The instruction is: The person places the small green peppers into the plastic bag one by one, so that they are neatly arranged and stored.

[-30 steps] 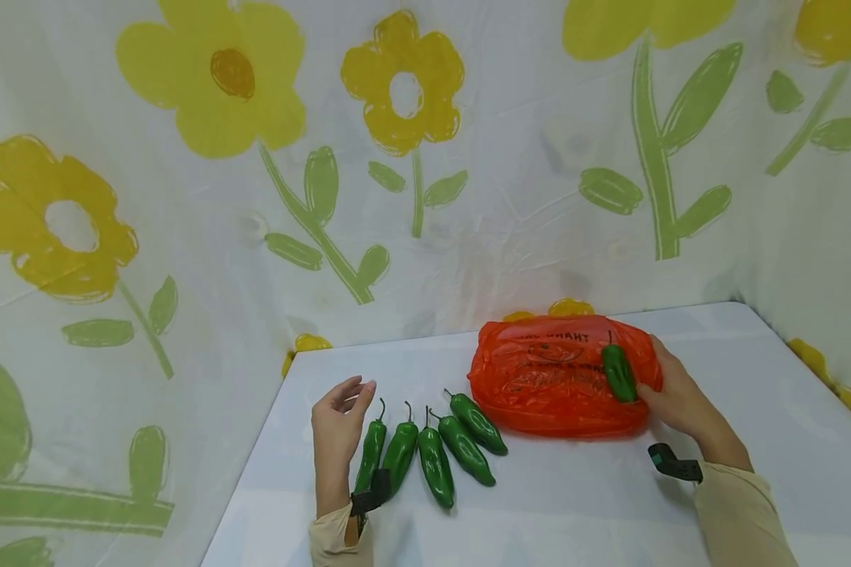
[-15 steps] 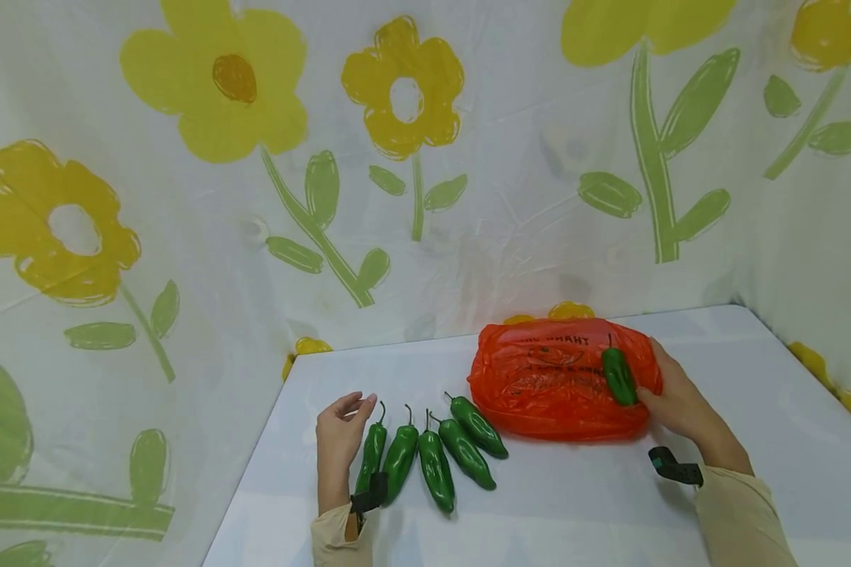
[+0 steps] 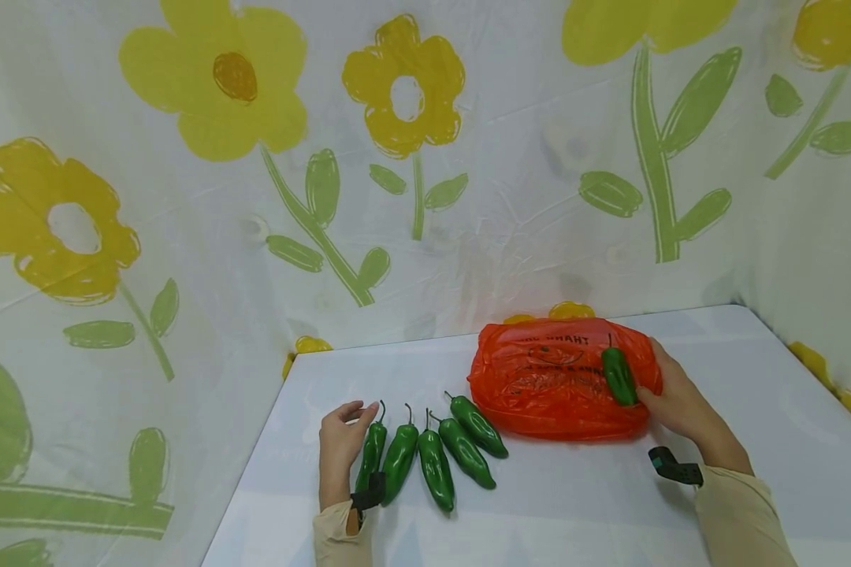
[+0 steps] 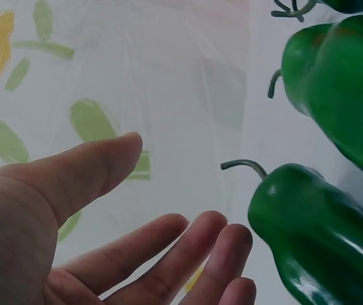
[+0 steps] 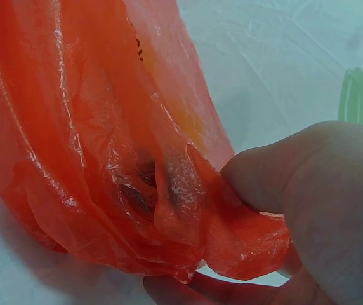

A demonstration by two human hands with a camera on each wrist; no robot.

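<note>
My left hand point(image 3: 339, 449) hovers beside the leftmost green pepper point(image 3: 373, 453), its fingers loosely bent. In the left wrist view, a gap shows between thumb and fingers, and the nearest pepper point(image 4: 302, 235) lies just past the fingertips. Several long green peppers with stems lie fanned out on the table. With my right hand point(image 3: 681, 402) I pinch the right end of a red plastic bag point(image 3: 539, 409). The bag's crumpled edge point(image 5: 245, 254) passes between thumb and fingers. One more green pepper point(image 3: 618, 376) shows at the bag's right side, near my right thumb; whether inside or on top, I cannot tell.
The white table point(image 3: 553, 504) reaches back to a curtain point(image 3: 489, 197) printed with yellow flowers, which also hangs along both sides. Dark wrist cameras sit on both wrists, the left one point(image 3: 370, 490) partly covering a pepper.
My left hand has come down slightly and a little to the right, closer to the leftmost pepper's stem. The right hand, the bag and the peppers stay put.
</note>
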